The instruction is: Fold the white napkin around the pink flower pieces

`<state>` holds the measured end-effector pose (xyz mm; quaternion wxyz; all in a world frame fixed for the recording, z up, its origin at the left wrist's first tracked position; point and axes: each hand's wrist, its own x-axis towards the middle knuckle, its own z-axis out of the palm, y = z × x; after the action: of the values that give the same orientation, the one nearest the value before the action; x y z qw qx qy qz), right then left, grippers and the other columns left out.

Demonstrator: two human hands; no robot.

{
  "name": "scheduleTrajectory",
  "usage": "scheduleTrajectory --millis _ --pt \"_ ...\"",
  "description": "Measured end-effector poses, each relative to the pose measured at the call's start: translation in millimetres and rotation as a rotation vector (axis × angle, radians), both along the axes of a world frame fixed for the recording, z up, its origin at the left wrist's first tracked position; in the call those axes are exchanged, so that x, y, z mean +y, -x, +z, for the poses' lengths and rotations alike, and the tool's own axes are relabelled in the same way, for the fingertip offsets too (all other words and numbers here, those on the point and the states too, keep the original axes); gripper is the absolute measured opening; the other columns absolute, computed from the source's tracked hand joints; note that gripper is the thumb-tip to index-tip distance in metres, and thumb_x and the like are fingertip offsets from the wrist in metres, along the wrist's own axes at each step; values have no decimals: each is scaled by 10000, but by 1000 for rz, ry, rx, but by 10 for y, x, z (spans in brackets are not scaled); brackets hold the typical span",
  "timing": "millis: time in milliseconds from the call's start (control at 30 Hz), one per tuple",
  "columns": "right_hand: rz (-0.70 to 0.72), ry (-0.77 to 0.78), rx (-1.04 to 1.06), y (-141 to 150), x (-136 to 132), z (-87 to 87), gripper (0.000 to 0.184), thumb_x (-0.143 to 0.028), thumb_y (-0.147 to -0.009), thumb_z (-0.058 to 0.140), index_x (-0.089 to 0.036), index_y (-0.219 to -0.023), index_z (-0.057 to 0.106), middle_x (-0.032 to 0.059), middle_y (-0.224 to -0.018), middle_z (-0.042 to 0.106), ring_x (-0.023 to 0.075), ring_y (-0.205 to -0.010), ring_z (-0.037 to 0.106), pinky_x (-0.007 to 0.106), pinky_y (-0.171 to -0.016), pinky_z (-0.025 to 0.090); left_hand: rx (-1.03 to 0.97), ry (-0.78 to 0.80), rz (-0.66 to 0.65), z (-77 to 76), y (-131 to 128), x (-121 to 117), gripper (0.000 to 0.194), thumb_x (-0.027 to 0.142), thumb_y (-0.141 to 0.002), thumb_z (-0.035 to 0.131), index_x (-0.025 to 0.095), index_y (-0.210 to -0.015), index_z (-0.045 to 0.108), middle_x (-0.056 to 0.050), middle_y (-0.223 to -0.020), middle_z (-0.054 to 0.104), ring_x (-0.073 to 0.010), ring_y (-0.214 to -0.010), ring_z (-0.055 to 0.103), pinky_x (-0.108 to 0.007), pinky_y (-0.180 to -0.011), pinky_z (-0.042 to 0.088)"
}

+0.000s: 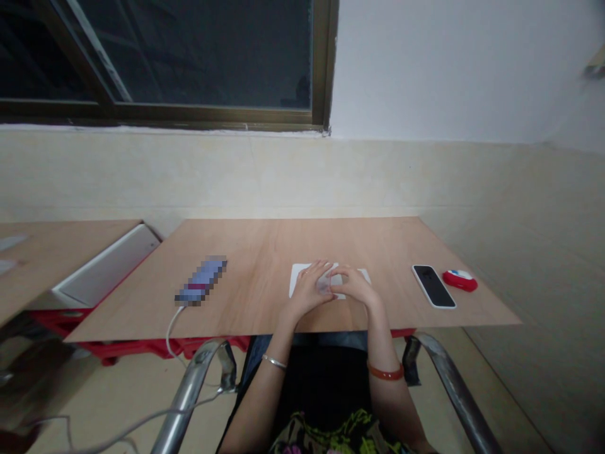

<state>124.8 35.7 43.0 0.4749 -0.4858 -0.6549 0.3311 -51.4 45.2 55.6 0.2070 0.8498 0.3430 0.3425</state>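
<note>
The left hand (307, 291) and right hand (354, 285) are together, fingertips meeting and cupped around a small clear object (324, 285). Whether they are clamped on it is too hard to tell. The object sits between them, just above a white sheet (300, 280) that lies on the wooden surface (265, 252). A silver bangle (274, 361) circles the left wrist and an orange bracelet (386, 372) the right. Well to the right lie a black phone (433, 286) and, just beside it, a red-and-white item (459, 280). Well to the left lies a pixelated device (201, 280) with a white cable (171, 334) running off the front edge, between the surface and a chrome chair arm (191, 391)
</note>
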Motion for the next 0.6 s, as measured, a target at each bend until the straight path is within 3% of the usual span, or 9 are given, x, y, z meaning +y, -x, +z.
scheduleTrajectory --millis 167,267,367,500,600 --pt "132 -9 6 108 15 73 163 -229 -641 672 -235 -801 701 3 -889 681 181 -878 589 326 -866 404 9 136 13 145 111 -13 587 313 -594 757 223 -1144 573 -69 -1143 616 -254 -1060 551 -414 -956 386" --pt "-49 3 32 140 84 8 177 -298 -738 588 -197 -841 690 37 -901 689 179 -873 606 304 -825 424 -22 170 121 174 209 5 540 378 -586 762 206 -1075 611 -67 -1077 640 -247 -1009 573 -390 -916 414" --pt "-336 47 -128 130 143 -159 200 -284 -747 571 -178 -874 684 66 -951 681 193 -901 600 302 -816 421 -108 198 234 127 341 72 531 403 -580 765 197 -1049 626 -76 -1057 647 -246 -992 584 -383 -891 435" --pt "-477 162 -460 136 166 -384 186 -257 -758 556 -191 -855 701 77 -936 678 215 -925 584 323 -849 378 -314 193 308 26 475 183 414 397 -625 735 178 -967 654 -83 -1000 664 -235 -944 610 -386 -871 463" --pt "-540 143 -528 219 226 -466 219 -293 -792 534 -185 -896 694 94 -961 666 225 -958 561 323 -856 352 -413 227 332 -24 503 221 370 391 -641 720 160 -925 670 -90 -974 675 -232 -926 616 -389 -874 470"
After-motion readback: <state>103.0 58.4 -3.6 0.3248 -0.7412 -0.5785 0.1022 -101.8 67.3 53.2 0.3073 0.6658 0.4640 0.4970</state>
